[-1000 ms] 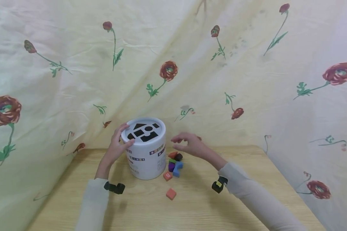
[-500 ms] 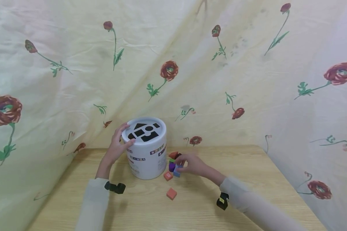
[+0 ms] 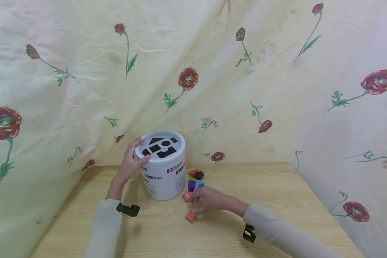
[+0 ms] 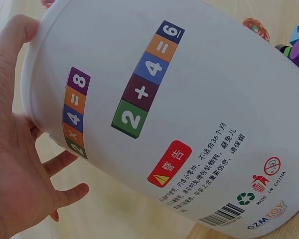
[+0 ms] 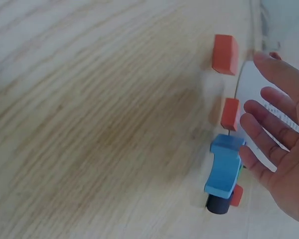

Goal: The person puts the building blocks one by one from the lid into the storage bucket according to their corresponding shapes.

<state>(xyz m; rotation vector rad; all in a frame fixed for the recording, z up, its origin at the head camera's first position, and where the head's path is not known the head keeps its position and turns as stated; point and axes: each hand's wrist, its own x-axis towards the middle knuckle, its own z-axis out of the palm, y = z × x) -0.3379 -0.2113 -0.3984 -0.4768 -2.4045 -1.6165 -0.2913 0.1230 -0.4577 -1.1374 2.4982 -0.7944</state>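
A white shape-sorter bucket [image 3: 162, 175] stands on the table, its lid [image 3: 143, 145] cut with several dark shaped holes. My left hand [image 3: 128, 165] holds its left rim, thumb and fingers over the edge; in the left wrist view some fingers stick out past the wall. My right hand [image 3: 211, 199] hovers with relaxed, parted fingers above an orange block [image 3: 190, 216]. Close to its fingertips lies another orange block [image 3: 185, 196] marked with a number. Beside the bucket sit a blue arch-shaped block [image 5: 224, 167], a purple block [image 3: 191, 186] and a black cylinder [image 3: 199, 175].
A red-orange block [image 3: 192, 173] and a green block [image 3: 192, 179] lie in the cluster right of the bucket. The wooden table [image 3: 261, 186] meets a flowered cloth [image 3: 148, 89] at its back and sides.
My right hand came down from beside the bucket to the blue block, then moved toward the front over the orange blocks. The left hand and bucket stayed put.
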